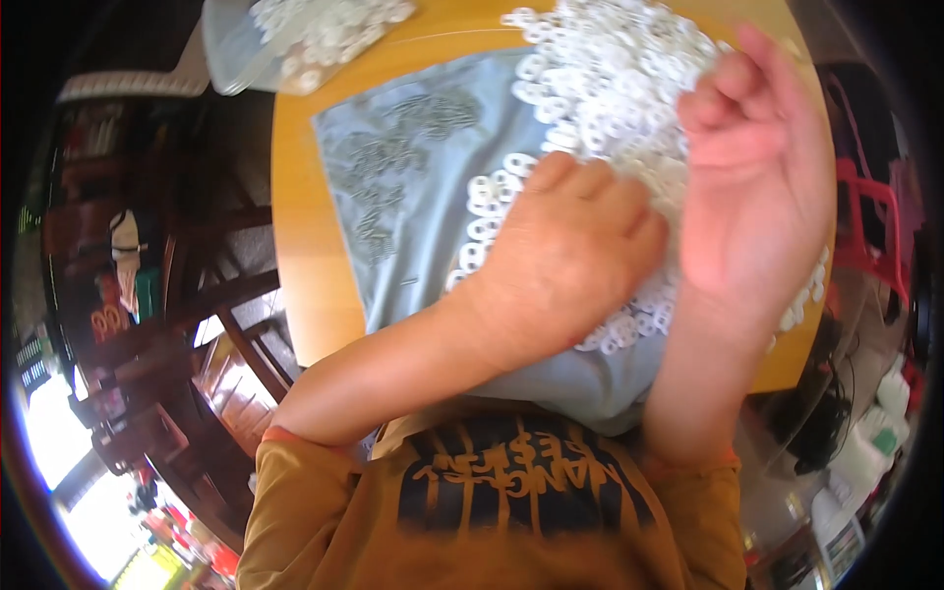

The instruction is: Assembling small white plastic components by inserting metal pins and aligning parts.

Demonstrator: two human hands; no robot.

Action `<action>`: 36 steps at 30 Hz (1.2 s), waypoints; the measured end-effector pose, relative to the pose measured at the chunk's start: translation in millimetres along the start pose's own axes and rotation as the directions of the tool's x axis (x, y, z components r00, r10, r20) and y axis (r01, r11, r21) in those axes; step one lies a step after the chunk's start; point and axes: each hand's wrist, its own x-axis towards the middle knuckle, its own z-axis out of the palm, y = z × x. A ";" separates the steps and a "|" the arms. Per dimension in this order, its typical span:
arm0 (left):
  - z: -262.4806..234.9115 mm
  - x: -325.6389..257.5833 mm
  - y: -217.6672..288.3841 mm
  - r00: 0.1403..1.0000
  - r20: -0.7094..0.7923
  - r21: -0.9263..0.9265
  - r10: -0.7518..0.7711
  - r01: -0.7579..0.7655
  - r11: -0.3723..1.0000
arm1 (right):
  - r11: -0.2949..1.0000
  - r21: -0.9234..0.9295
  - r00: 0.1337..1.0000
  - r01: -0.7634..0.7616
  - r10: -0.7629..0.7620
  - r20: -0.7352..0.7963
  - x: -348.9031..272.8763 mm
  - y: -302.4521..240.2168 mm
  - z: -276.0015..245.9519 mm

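My left hand is over the middle of the table, knuckles up and fingers curled in, low above small white pieces with holes. What its fingers hold, if anything, is hidden beneath it. To the right is my right hand, raised with its palm turned toward me. Its fingers are loosely bent, one stretches upward, and the visible palm is bare. A large heap of white holed pieces lies beyond and between my hands. Left of them, many slim dark pins are scattered on a light blue cloth.
The cloth covers part of a yellow wooden table. A clear plastic container with more white pieces stands at the far left edge. A red plastic stool is at the right, dark wooden furniture at the left.
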 end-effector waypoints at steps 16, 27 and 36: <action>-12.9 -21.0 0.1 0.986 -0.145 -0.342 -0.084 0.030 0.939 | 0.993 -0.047 0.989 -0.109 0.104 -0.104 5.8 4.2 -4.3; -3.6 -7.6 -16.4 0.913 -0.204 -0.795 -0.354 0.057 0.604 | 0.980 -0.200 0.975 -0.004 -0.040 -0.217 5.2 10.6 0.7; -37.8 -0.1 -20.6 0.859 0.326 -0.945 -0.395 0.287 -0.156 | 0.971 -0.237 0.971 0.025 -0.080 -0.227 10.3 10.4 -1.5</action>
